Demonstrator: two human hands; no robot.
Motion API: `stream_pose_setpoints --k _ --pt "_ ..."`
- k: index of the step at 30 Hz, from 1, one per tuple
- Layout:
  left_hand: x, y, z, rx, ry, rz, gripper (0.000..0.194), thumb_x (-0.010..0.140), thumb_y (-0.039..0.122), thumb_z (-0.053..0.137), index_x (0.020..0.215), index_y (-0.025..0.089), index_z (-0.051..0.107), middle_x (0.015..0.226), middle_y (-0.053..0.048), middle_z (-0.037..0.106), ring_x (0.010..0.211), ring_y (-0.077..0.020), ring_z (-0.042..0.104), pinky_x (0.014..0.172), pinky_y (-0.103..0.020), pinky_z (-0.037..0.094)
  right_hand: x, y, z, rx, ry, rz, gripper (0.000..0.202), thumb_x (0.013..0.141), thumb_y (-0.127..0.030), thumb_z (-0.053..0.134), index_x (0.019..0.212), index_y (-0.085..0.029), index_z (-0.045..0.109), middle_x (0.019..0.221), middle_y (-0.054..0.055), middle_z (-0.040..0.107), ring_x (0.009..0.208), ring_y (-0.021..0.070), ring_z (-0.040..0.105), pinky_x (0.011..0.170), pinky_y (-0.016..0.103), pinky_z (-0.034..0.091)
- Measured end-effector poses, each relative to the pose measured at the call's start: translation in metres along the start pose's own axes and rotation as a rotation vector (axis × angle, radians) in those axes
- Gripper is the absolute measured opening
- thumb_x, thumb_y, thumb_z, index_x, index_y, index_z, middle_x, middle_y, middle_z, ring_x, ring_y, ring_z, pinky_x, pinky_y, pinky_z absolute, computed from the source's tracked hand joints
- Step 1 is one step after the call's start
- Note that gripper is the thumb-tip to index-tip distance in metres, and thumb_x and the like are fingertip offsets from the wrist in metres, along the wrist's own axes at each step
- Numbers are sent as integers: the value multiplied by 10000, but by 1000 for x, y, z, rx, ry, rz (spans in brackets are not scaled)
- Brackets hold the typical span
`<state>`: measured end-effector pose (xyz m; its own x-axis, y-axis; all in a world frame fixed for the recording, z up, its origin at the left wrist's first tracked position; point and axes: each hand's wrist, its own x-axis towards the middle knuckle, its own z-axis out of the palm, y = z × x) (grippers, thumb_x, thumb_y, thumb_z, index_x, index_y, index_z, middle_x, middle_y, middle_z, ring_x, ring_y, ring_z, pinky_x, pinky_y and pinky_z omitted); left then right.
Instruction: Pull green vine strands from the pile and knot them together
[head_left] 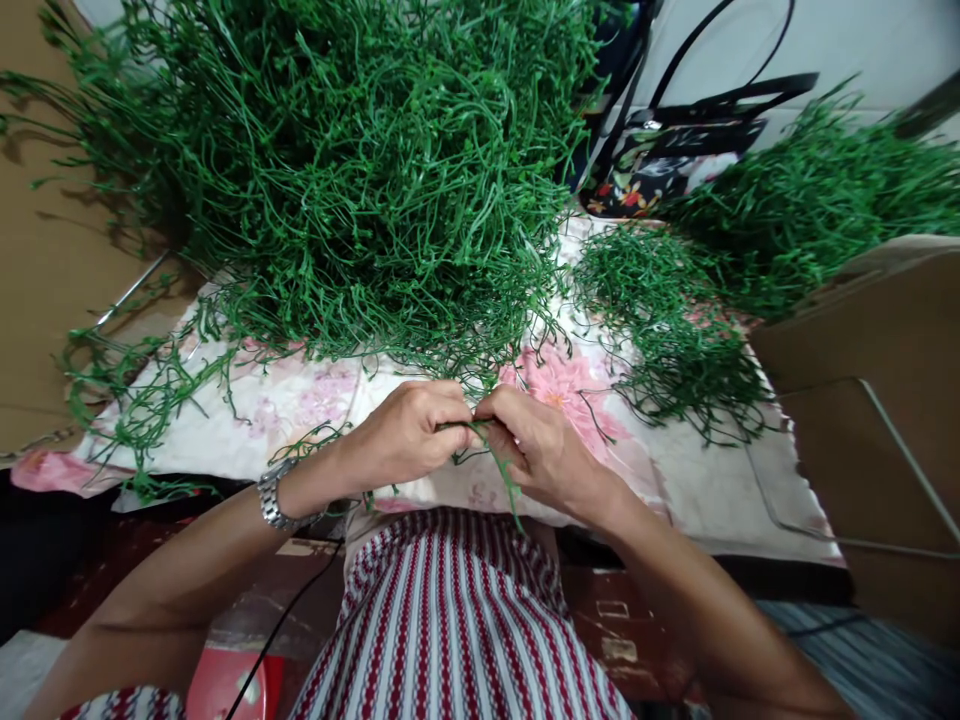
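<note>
My left hand (411, 432) and my right hand (538, 440) meet at the front of the cloth-covered table, fingertips nearly touching. Both pinch a thin green plastic-looking stem (504, 468), whose branched end hangs down below my right fingers. Its middle is hidden by my fingers. Just beyond my hands rises a large heap of similar green stems (360, 180). A smaller pile of stems (667, 330) lies to the right on the cloth. Several loose stems (161, 390) are scattered at the left edge.
A floral cloth (709, 500) covers the table. Cardboard (877, 400) stands at the right, more cardboard (45, 270) at the left. Behind are a flowered bag (652, 170) with black handles and another green heap (840, 190). A red stool-like object (232, 685) is low at left.
</note>
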<state>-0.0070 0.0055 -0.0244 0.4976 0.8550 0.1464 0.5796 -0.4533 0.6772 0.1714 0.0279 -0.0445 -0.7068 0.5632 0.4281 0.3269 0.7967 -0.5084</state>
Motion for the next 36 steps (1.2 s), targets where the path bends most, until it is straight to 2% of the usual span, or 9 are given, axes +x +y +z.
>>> stream_pose_setpoints --k 4,10,14,17,19,22,25,29,36 --pt "-4 1 -4 162 -99 128 253 743 70 435 502 140 458 561 10 441 559 -94 417 533 -251 285 -1 0 -7 -9 -165 -48 184 838 -108 375 671 -163 431 631 0 413 620 115 377 575 244 304" --pt "-4 9 -10 -149 -303 313 320 775 113 480 467 153 405 500 13 447 506 -88 432 512 -242 311 -7 -2 -1 886 -382 191 269 868 -318 447 660 -147 436 541 -60 338 467 41 303 432 170 239" --pt "-7 8 -14 -332 -348 255 268 793 153 492 527 156 525 508 -8 502 514 -101 467 532 -232 357 -11 -3 -1 1111 -450 222 288 830 -345 518 651 -121 488 532 -50 396 463 34 334 436 171 261" --pt "-9 1 -18 -371 -323 184 243 798 157 491 575 140 586 520 -13 501 509 -98 457 519 -231 353 -14 1 -8 1043 -506 176 253 845 -307 504 679 -117 528 539 -37 441 478 40 383 461 177 293" --pt "-10 -4 -18 -384 -239 132 194 793 159 514 634 128 619 562 -19 538 536 -95 483 532 -220 368 -14 5 -12 920 -382 202 220 862 -292 484 746 -121 559 601 -16 492 537 54 439 497 177 335" --pt "-8 -5 -12 -379 -80 43 92 771 155 556 770 129 644 672 -25 620 605 -94 542 580 -199 406 -12 9 -9 732 -95 292 284 854 -358 497 1039 -151 555 870 40 577 666 78 499 574 193 407" --pt "-7 -1 -3 -316 66 -4 88 747 115 555 803 131 621 725 -15 636 653 -93 556 611 -188 415 -8 4 2 651 -43 298 470 837 -378 521 1260 -201 415 1131 78 548 799 109 550 697 242 465" --pt "-11 2 6 -224 144 -18 130 703 34 499 751 127 577 676 7 584 621 -77 506 576 -174 387 -6 -6 12 500 -8 222 311 857 -278 507 1151 -176 512 1068 73 594 957 140 560 835 275 445" --pt "-16 2 8 49 117 -114 146 694 82 442 675 142 573 557 25 508 519 -74 424 522 -206 309 -8 -7 12 174 -7 127 181 883 -265 452 881 -130 573 741 49 564 714 127 526 633 235 415"
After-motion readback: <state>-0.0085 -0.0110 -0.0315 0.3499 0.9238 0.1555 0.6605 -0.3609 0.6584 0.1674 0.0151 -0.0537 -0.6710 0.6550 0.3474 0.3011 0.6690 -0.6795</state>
